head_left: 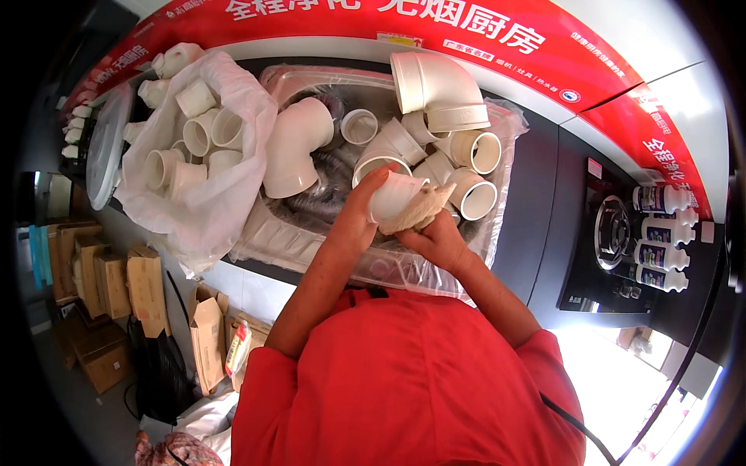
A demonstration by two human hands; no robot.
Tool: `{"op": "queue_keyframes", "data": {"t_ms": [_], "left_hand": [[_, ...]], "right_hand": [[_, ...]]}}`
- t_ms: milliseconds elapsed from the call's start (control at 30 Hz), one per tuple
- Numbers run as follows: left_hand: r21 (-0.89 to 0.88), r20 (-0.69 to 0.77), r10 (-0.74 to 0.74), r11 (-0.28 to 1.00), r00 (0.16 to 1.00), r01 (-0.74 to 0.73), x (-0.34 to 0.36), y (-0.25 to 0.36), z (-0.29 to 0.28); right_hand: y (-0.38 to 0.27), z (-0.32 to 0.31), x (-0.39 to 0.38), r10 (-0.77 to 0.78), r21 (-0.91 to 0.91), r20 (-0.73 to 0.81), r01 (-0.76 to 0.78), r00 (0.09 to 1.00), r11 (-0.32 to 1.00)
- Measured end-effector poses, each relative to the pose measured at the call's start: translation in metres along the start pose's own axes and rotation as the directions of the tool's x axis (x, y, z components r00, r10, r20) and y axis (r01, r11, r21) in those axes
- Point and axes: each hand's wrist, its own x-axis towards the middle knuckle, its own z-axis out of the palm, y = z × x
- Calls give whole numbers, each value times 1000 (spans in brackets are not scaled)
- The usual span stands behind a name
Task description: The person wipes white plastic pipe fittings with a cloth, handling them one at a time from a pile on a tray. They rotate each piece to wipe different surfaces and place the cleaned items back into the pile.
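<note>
Fittings (pixel 291 151) lie in sink (pixel 284 241), more in bag (pixel 210 219) to its left, stove (pixel 587 273) then bottles (pixel 657 255) right, boxes (pixel 111 359) below left, pipe (pixel 395 196) and cloth (pixel 423 210) between left hand (pixel 360 213) and right hand (pixel 441 239) over sink.

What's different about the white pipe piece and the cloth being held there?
Colour: the pipe piece is white; the cloth is beige.
Form: the pipe piece looks smooth and rounded; the cloth is soft and crumpled.
Hold: the pipe piece is in the left grip, the cloth in the right grip.
Shared: both are held up above the sink, pressed together.
</note>
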Motion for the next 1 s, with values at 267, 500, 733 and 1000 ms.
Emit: {"op": "queue_keyframes", "data": {"t_ms": [267, 500, 733, 1000], "left_hand": [[154, -99, -50, 986, 994, 65, 9, 7, 11], [-313, -129, -480, 850, 868, 423, 16, 18, 2], [-81, -72, -223, 973, 972, 217, 11, 5, 5], [149, -169, -72, 984, 983, 98, 10, 2, 6]], "right_hand": [[-20, 0, 10, 464, 826, -75, -206, 883, 525], [-6, -5, 3, -145, -281, -5, 138, 989, 950], [-7, -9, 7, 405, 589, -88, -281, 910, 758], [-11, 4, 6, 420, 578, -111, -285, 901, 764]]}}
